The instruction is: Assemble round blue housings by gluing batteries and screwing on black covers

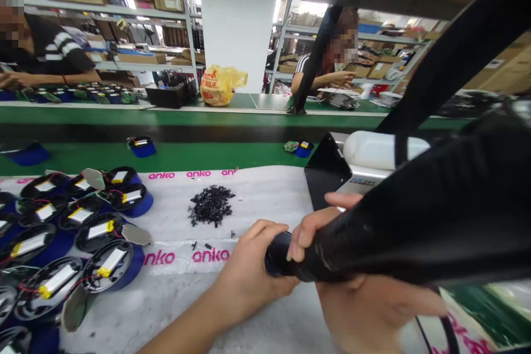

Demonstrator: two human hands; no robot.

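My left hand (249, 265) is closed around a small round dark blue housing (277, 257), gripping its side near the middle of the bench. My right hand (365, 304) wraps around a thick black tube-shaped tool (385, 221) that slants in from the right. The tool's narrow end is at the housing, and my right fingertips are beside it; the exact contact is hidden. Beyond my left hand lies a pile of small black plastic pieces (211, 204), with a few loose ones nearer.
Several blue housings with batteries and wires (110, 263) crowd the left side. A white-and-black machine (327, 168) stands behind the tool. Housings sit on the green belt (215, 155). Across it are a yellow bag (219, 86) and two people at work.
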